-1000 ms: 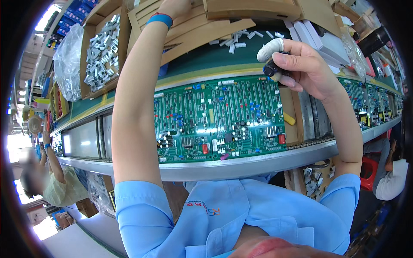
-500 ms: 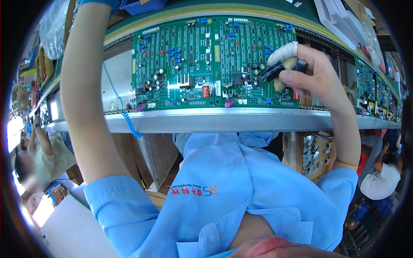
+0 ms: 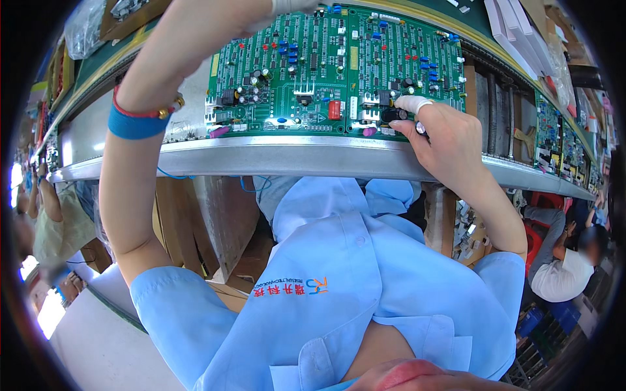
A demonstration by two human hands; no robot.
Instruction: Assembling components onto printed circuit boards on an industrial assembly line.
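Note:
Two green circuit boards lie side by side on a metal-railed track, a left board (image 3: 287, 72) and a right board (image 3: 385, 49). Over the near left part of the right board, my right hand (image 3: 447, 133) pinches a black cylindrical capacitor (image 3: 393, 115) between thumb and a white-covered forefinger. A second small dark part (image 3: 420, 128) shows under the curled fingers. My left hand (image 3: 261, 12) reaches across the far edge of the left board; its fingertips are cut off or blurred. A blue wrist strap (image 3: 140, 124) circles the left wrist.
The track's metal front rail (image 3: 313, 155) runs across in front of me. More populated boards (image 3: 554, 140) sit at the right. White strips (image 3: 515, 32) lie at the far right, and a cardboard box (image 3: 124, 13) at the far left. Other people sit at both sides.
My right hand has come down and left to the near part of the right board with the capacitor. My left hand has swung right, over the left board's far edge. The view has shifted.

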